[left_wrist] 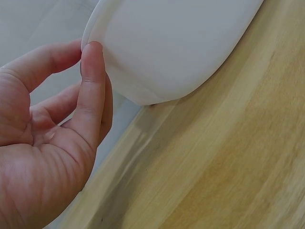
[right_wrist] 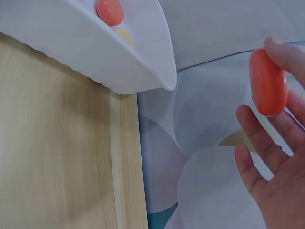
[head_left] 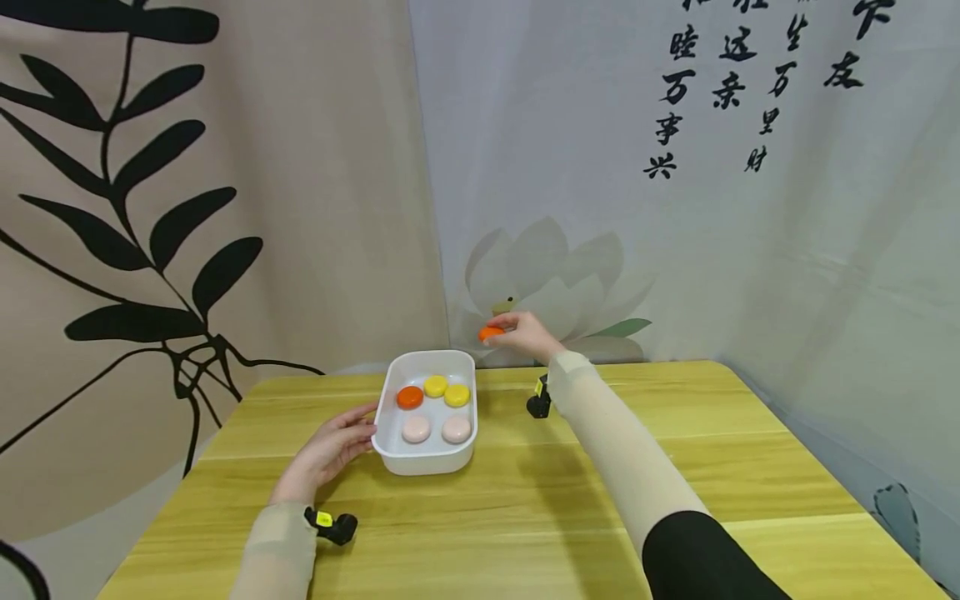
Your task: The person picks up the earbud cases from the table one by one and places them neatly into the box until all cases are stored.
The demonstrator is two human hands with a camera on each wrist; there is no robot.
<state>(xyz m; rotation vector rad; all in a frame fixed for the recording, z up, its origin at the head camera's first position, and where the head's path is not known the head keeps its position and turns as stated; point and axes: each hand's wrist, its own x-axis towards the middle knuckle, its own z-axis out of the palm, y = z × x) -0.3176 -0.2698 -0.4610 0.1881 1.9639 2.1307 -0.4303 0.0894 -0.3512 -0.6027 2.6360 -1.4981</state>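
A white box with rounded corners stands on the wooden table, holding several smooth, rounded discs. Inside lie an orange disc, two yellow discs and two pale pink discs. At the box's left side, my left hand holds its rim with the fingertips; the left wrist view shows these fingers at the white edge. My right hand pinches another orange disc between thumb and fingers. It is raised behind and right of the box, near the table's far edge, with other fingers spread.
The wooden table ends just behind the box. A fabric backdrop with printed leaves, a lotus and characters hangs beyond it. Black wrist cameras are strapped on both wrists; the left camera is near the table surface.
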